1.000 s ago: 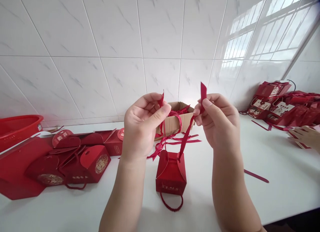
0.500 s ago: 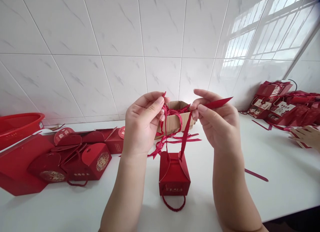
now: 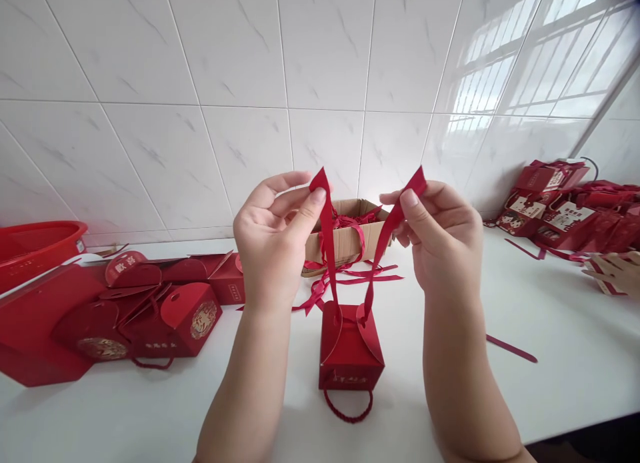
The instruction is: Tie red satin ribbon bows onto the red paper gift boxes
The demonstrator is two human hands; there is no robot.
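Observation:
A small red gift box (image 3: 350,356) with a cord handle stands on the white table (image 3: 550,330) in front of me. A red ribbon (image 3: 329,250) is threaded through its top flaps and rises in two strands. My left hand (image 3: 273,240) pinches the left strand near its tip between thumb and forefinger. The right strand is pinched the same way by my right hand (image 3: 440,236). Both ribbon ends stick up above my fingers, held apart over the box.
A cardboard box of red ribbons (image 3: 350,240) sits behind my hands. Folded and flat red boxes (image 3: 165,310) lie at the left by a red basket (image 3: 35,250). Finished boxes (image 3: 555,206) pile at the right, near another person's hand (image 3: 613,273). A loose ribbon (image 3: 510,348) lies on the table.
Both hands have shifted their grip along the ribbon and drawn the strands taut and apart; the ends now point upward. The small box has slid slightly to the right.

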